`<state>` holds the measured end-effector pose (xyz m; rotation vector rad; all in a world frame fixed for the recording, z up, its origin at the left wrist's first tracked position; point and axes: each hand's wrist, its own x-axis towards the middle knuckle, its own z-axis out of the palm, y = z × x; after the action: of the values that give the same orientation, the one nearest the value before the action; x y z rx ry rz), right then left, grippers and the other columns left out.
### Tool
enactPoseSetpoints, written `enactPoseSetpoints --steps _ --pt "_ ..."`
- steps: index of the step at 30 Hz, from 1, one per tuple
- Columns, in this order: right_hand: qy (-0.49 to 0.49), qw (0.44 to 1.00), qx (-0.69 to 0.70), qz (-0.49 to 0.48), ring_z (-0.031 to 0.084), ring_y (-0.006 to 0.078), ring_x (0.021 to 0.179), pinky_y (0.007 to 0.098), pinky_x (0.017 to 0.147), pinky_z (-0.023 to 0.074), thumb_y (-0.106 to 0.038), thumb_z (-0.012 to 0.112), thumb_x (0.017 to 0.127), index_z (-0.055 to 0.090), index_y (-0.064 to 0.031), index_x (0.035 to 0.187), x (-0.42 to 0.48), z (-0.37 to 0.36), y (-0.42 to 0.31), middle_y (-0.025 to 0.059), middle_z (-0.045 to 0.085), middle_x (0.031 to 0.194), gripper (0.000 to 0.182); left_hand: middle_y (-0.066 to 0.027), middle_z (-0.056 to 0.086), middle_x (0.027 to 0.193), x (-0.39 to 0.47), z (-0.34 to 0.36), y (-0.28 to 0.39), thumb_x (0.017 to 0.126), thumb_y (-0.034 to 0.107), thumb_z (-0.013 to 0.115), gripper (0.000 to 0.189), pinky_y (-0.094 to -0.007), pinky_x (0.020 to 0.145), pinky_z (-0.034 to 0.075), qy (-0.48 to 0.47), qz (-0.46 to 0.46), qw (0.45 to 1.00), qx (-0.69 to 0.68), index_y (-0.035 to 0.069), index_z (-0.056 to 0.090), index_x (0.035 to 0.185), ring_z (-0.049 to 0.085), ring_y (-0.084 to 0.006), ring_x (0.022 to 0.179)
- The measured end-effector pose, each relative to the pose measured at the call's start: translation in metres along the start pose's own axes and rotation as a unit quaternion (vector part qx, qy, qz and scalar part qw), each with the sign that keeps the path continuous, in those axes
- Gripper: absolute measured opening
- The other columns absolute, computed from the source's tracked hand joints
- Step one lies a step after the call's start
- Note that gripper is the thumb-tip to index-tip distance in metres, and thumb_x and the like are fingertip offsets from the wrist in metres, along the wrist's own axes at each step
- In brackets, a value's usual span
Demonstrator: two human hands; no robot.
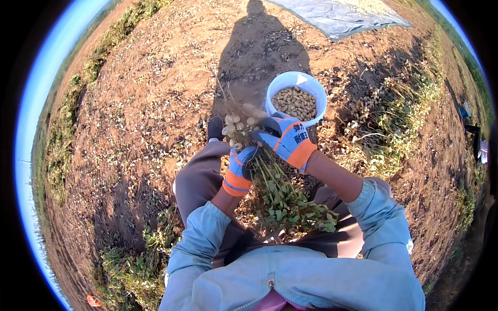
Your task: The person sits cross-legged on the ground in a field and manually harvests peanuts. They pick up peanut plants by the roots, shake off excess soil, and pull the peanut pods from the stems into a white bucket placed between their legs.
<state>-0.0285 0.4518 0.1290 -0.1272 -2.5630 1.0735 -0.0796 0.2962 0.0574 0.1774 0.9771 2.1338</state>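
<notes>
My left hand (241,169), in a blue and orange work glove with dark palm coating, is shut around the stems of a pulled peanut plant (286,204). Its leafy tops hang between my knees, and its root end points away from me. Pale peanut pods (235,128) cluster at the roots, just beyond the left fist. My right hand (282,134), gloved alike, is at the right side of this cluster with its fingers bent in. Whether a pod is between those fingers cannot be made out. Beyond the right hand stands a white plastic bucket (323,103) partly filled with peanuts (294,103).
Pulled peanut plants lie heaped at the right (393,120) and lower left (132,272). A row of plants (62,144) runs along the far left. Ahead, a grey tarp (330,21) bears a spread of pale pods. Dry leaves litter the brown soil (151,77).
</notes>
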Motion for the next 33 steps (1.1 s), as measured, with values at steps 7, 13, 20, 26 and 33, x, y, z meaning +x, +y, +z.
enactPoseSetpoints --steps 7,13,20,26,33 --pt "0.058 0.996 -0.049 -0.048 0.057 0.027 0.068 0.0348 0.058 0.0458 -0.017 0.064 0.072 0.062 -0.0018 0.082 -0.003 -0.003 -0.009 0.0124 0.06 0.073 0.018 -0.0075 0.059 0.089 0.007 -0.003 -0.007 0.082 0.003 0.051 0.025 -0.0265 0.063 0.053 0.022 0.069 0.997 0.041 0.0 0.051 0.107 0.06 -0.0163 0.075" --pt "0.046 0.757 0.563 0.327 0.056 0.0153 0.05 0.0274 0.043 0.0465 -0.015 0.062 0.076 0.058 -0.0013 0.085 0.006 -0.016 0.016 0.0068 0.057 0.063 0.017 -0.0073 0.06 0.083 0.006 -0.017 -0.012 0.083 0.007 0.051 0.015 -0.0263 0.061 0.05 0.013 0.036 0.997 0.071 0.0 0.055 0.095 0.059 -0.015 0.07" --pt "-0.108 0.844 0.477 0.22 0.052 0.0124 0.05 0.0247 0.044 0.0441 -0.016 0.062 0.076 0.054 -0.0038 0.088 0.002 -0.022 0.014 0.0057 0.056 0.067 0.019 -0.0075 0.059 0.075 0.001 -0.018 -0.001 0.087 0.021 0.049 0.023 -0.025 0.054 0.048 0.053 -0.036 0.996 0.068 0.0 0.057 0.084 0.057 -0.0133 0.062" --pt "-0.092 0.97 0.217 0.059 0.054 0.0131 0.068 0.0288 0.062 0.0455 -0.018 0.069 0.072 0.055 0.0006 0.085 -0.007 0.015 0.01 0.0086 0.056 0.079 0.027 -0.008 0.059 0.087 -0.003 -0.016 -0.007 0.09 0.01 0.039 0.022 -0.0256 0.062 0.05 -0.033 0.0 0.999 0.04 -0.004 0.052 0.103 0.058 -0.0133 0.074" --pt "-0.176 0.927 0.319 0.094 0.048 0.0076 0.058 0.0241 0.049 0.0389 -0.02 0.062 0.081 0.057 -0.0034 0.09 -0.004 -0.007 0.013 0.0013 0.053 0.067 0.02 -0.0029 0.057 0.071 -0.006 -0.004 0.001 0.088 0.02 0.048 0.02 -0.0241 0.053 0.048 -0.006 -0.012 0.996 0.085 0.002 0.056 0.084 0.055 -0.0117 0.06"
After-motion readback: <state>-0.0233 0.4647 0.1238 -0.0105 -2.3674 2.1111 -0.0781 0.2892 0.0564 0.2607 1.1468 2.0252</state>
